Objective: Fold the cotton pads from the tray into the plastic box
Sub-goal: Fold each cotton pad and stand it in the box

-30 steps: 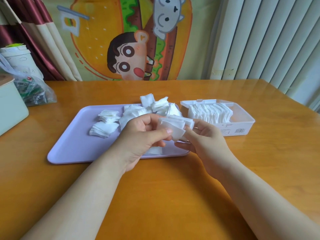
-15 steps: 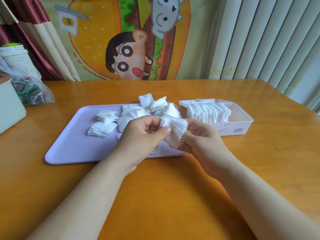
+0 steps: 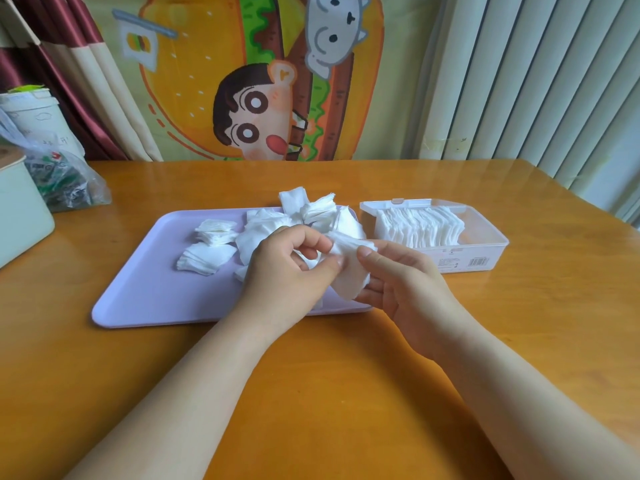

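White cotton pad (image 3: 349,268) – soft, creased, pinched by both hands' fingers (image 3: 341,261)

White on lilac, over orange-brown.
Plain white cotton pads (image 3: 204,258); unpatterned lilac tray (image 3: 145,292); clear plastic box (image 3: 498,252) with black barcode (image 3: 479,262); glossy orange-brown desk (image 3: 346,375); cartoon-burger backdrop (image 3: 194,81) in yellow, green, brown and red; maroon-and-cream curtain (image 3: 79,98); pale grey-white ribbed blinds (image 3: 536,81); mint-green container (image 3: 17,216).
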`<state>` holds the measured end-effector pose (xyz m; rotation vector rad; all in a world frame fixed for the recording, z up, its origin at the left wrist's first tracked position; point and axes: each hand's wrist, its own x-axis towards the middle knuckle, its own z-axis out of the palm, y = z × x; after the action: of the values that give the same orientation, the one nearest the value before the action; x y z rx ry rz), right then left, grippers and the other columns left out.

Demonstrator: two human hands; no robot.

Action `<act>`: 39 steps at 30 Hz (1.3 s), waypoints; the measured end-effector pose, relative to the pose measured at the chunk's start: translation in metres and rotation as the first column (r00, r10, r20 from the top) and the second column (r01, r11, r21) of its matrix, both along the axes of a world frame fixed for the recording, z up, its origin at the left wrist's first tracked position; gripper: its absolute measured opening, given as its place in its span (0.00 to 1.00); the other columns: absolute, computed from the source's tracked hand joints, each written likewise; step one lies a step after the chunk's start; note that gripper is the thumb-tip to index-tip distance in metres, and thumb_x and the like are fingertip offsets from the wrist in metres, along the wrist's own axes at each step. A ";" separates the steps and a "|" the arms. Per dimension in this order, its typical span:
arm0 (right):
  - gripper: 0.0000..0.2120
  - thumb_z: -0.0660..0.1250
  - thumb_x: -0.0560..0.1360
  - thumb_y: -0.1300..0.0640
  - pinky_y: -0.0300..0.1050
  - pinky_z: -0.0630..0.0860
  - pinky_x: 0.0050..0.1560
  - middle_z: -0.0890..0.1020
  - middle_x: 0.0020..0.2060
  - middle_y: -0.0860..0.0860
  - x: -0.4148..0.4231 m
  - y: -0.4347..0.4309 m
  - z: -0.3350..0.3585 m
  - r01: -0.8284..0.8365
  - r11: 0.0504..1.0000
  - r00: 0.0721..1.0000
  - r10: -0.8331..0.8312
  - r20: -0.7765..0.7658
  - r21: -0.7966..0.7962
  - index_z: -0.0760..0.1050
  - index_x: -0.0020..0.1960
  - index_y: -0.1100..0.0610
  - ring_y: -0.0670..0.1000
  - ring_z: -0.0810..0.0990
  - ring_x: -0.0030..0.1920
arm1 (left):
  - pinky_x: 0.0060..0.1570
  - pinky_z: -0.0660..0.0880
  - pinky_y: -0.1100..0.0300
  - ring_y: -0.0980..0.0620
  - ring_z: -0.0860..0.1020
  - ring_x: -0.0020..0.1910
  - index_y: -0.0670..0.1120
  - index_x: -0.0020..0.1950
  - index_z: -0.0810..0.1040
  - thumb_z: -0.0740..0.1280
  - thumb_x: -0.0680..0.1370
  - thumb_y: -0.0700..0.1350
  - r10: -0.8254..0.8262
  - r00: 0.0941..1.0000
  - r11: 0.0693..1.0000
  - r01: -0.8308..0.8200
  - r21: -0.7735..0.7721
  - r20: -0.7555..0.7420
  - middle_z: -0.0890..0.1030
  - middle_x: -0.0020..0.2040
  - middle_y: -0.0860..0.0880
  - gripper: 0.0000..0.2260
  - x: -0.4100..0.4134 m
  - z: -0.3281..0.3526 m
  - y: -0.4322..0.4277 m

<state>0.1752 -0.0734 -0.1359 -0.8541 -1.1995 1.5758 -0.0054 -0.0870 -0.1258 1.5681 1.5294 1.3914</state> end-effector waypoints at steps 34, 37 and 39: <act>0.21 0.62 0.83 0.66 0.54 0.77 0.70 0.82 0.42 0.51 -0.010 -0.004 0.002 0.031 0.993 0.963 -0.061 0.263 0.115 0.71 0.71 0.47 0.57 0.85 0.59 | 0.44 0.76 0.55 0.52 0.77 0.40 0.53 0.55 0.84 0.77 0.76 0.38 -0.381 0.919 0.902 0.394 -0.175 0.107 0.81 0.40 0.47 0.13 -0.011 0.009 -0.004; 0.29 0.64 0.80 0.61 0.48 0.74 0.68 0.82 0.50 0.51 -0.008 -0.009 0.005 0.030 0.990 0.946 -0.072 0.316 0.136 0.63 0.77 0.44 0.51 0.81 0.61 | 0.43 0.75 0.59 0.54 0.75 0.36 0.52 0.55 0.83 0.80 0.73 0.39 -0.385 0.920 0.905 0.391 -0.165 0.068 0.81 0.39 0.49 0.15 -0.008 0.007 -0.004; 0.31 0.66 0.79 0.57 0.44 0.72 0.67 0.82 0.61 0.50 -0.014 -0.007 0.004 0.046 0.990 0.931 -0.090 0.355 0.130 0.62 0.78 0.40 0.48 0.79 0.67 | 0.44 0.75 0.54 0.54 0.76 0.38 0.50 0.53 0.84 0.79 0.73 0.47 -0.360 0.932 0.921 0.361 -0.144 0.036 0.83 0.43 0.41 0.11 -0.004 0.004 -0.003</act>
<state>0.1607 -0.0803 -0.1316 -1.1263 -1.4899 1.3095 -0.0098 -0.0898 -0.1223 1.6465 1.2279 1.0513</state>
